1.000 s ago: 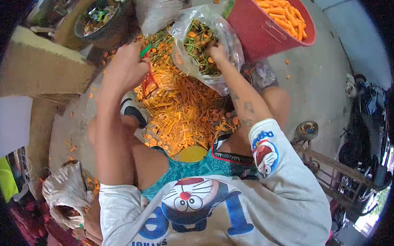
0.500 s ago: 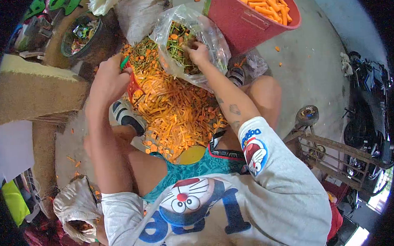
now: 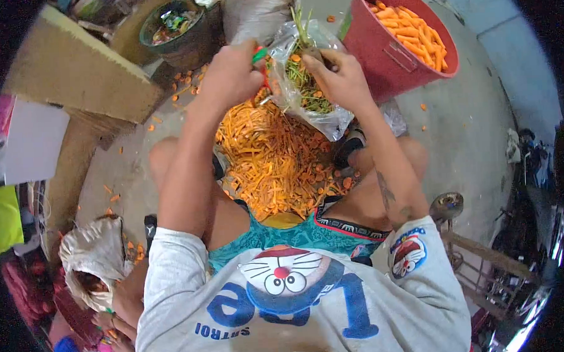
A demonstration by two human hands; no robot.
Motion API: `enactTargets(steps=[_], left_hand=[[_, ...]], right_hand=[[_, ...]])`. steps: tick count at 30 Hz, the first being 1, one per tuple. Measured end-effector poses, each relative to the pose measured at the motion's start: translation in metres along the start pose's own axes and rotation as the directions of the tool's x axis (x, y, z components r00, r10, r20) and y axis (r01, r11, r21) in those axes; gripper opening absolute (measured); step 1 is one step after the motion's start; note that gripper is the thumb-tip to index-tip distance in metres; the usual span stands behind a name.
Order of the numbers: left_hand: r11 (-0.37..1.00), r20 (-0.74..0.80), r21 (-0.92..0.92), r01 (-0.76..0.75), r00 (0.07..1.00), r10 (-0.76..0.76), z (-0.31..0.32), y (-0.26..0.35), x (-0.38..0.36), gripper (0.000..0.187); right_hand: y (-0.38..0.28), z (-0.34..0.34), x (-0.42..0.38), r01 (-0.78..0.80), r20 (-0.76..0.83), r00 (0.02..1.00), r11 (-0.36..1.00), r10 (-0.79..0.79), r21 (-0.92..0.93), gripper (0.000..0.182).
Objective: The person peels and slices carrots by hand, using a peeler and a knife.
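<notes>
My left hand (image 3: 232, 75) is closed round a hand tool (image 3: 260, 54) with a green handle and a red part below; its working end is partly hidden. My right hand (image 3: 341, 81) grips a brown, dirty carrot (image 3: 314, 52) by its body, green stems (image 3: 301, 27) pointing away from me. Both hands are raised at either side of a clear plastic bag (image 3: 339, 121), which holds green stems and carrot tops. Beneath and nearer to me, a heap of orange carrot peelings (image 3: 263, 158) with some round slices lies between my legs.
A red tub (image 3: 371, 55) full of peeled carrots stands at the far right. Far left are a dark bin (image 3: 166, 53) with rubbish and a cardboard box (image 3: 85, 65). A whitish sack (image 3: 95, 251) lies near left, beside another person's arm (image 3: 128, 305). A metal-framed cart (image 3: 490, 262) is at right.
My right hand has come up out of the bag with the stemmed carrot. My left hand has moved right with the tool, nearer to the right hand. The view has shifted.
</notes>
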State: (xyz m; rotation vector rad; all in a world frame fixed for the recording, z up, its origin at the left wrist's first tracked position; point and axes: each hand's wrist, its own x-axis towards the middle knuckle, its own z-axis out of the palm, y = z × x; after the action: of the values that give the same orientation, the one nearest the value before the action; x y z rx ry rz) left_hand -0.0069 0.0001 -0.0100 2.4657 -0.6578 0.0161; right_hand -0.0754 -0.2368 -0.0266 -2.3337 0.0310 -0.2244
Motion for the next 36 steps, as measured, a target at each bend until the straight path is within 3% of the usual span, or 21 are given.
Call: enactTargets(steps=[3,6,8,9,10,11,12,14,15,16,19,20,21,22,23,24,26,27,29,32,36], left_hand=[[0.988,-0.037,-0.069,-0.140,0.990,0.137,0.008,0.015,-0.004,0.025],[0.983,0.021,-0.082,-0.165,0.986,0.167,0.008,0.028,-0.013,0.026],[0.968,0.051,-0.073,-0.242,0.968,0.245,0.028,0.005,-0.003,0.024],[0.992,0.276,0.074,-0.100,0.958,0.076,0.039,-0.016,0.007,0.024],[0.969,0.449,0.246,0.011,0.885,-0.124,0.048,-0.032,0.011,0.023],[0.974,0.372,0.219,0.050,0.919,-0.131,0.053,-0.044,0.012,0.022],[0.974,0.358,0.220,0.056,0.924,-0.133,0.044,-0.038,0.014,0.022],[1.000,0.213,-0.014,0.007,0.977,-0.004,0.018,-0.016,0.012,0.025],[0.995,0.081,-0.075,-0.059,0.995,0.065,0.011,-0.013,0.010,0.026],[0.995,0.087,-0.076,-0.071,0.993,0.077,0.009,-0.017,0.014,0.026],[0.962,-0.224,-0.229,-0.148,0.970,0.096,0.000,-0.026,0.020,0.022],[0.963,-0.230,-0.231,-0.142,0.969,0.087,-0.002,-0.026,0.021,0.022],[0.820,-0.170,-0.565,-0.093,0.985,-0.005,-0.006,-0.022,0.021,0.019],[0.568,-0.079,-0.823,-0.027,0.995,-0.068,-0.012,-0.014,0.021,0.016],[0.436,-0.088,-0.899,-0.035,0.991,-0.103,-0.011,-0.001,0.018,0.014],[0.433,-0.091,-0.901,-0.035,0.990,-0.109,-0.007,0.003,0.019,0.014],[0.329,-0.070,-0.943,-0.056,0.997,-0.030,-0.003,0.007,0.019,0.016],[0.335,-0.061,-0.941,-0.046,0.998,-0.033,0.000,0.012,0.019,0.017],[0.312,-0.059,-0.949,-0.044,0.997,-0.040,0.008,0.014,0.021,0.017],[0.286,-0.053,-0.957,-0.040,0.998,-0.038,0.012,0.013,0.020,0.018],[0.418,-0.098,-0.907,-0.054,0.992,-0.084,0.030,0.029,0.016,0.023]], right_hand=[[-0.021,-0.003,-0.021,-0.088,0.040,0.995,0.994,0.086,0.060,0.052],[-0.005,0.012,-0.032,0.034,-0.065,0.997,0.999,-0.032,0.031,0.049],[-0.015,0.008,-0.043,0.022,-0.038,0.999,0.989,-0.017,0.146,0.042],[-0.021,0.003,-0.049,0.063,-0.036,0.998,0.970,-0.057,0.236,0.035],[-0.025,0.000,-0.049,0.113,-0.038,0.994,0.940,-0.106,0.321,0.029],[-0.021,-0.002,-0.044,0.130,-0.037,0.992,0.939,-0.125,0.317,0.029],[-0.012,-0.002,-0.041,0.128,-0.120,0.989,0.884,-0.083,0.449,0.023],[-0.002,-0.007,-0.040,0.129,-0.206,0.978,0.806,-0.008,0.578,0.019],[0.002,-0.013,-0.037,0.115,-0.188,0.981,0.631,0.050,0.767,0.021],[0.005,-0.019,-0.036,0.105,-0.158,0.983,0.415,0.095,0.904,0.025],[0.003,-0.030,-0.039,-0.002,-0.062,0.985,0.375,0.159,0.927,0.030],[0.000,-0.030,-0.039,-0.045,-0.024,0.980,0.335,0.200,0.941,0.031],[-0.004,-0.029,-0.039,-0.049,-0.019,0.981,0.336,0.194,0.941,0.031],[-0.007,-0.029,-0.040,-0.117,0.075,0.968,0.166,0.240,0.979,0.033],[-0.009,-0.029,-0.041,-0.179,0.174,0.947,-0.008,0.270,0.984,0.037],[-0.009,-0.028,-0.043,-0.184,0.179,0.947,-0.005,0.267,0.983,0.037],[-0.008,-0.023,-0.044,-0.301,0.294,0.951,-0.068,-0.090,0.951,0.042],[-0.011,-0.020,-0.044,-0.314,0.308,0.947,-0.067,-0.094,0.947,0.042],[-0.017,-0.015,-0.045,-0.319,0.315,0.943,0.025,0.103,0.947,0.044],[-0.013,-0.007,-0.041,-0.283,0.263,0.948,0.092,0.182,0.955,0.043],[-0.016,-0.007,-0.040,-0.343,0.337,0.934,0.029,0.117,0.939,0.037]])
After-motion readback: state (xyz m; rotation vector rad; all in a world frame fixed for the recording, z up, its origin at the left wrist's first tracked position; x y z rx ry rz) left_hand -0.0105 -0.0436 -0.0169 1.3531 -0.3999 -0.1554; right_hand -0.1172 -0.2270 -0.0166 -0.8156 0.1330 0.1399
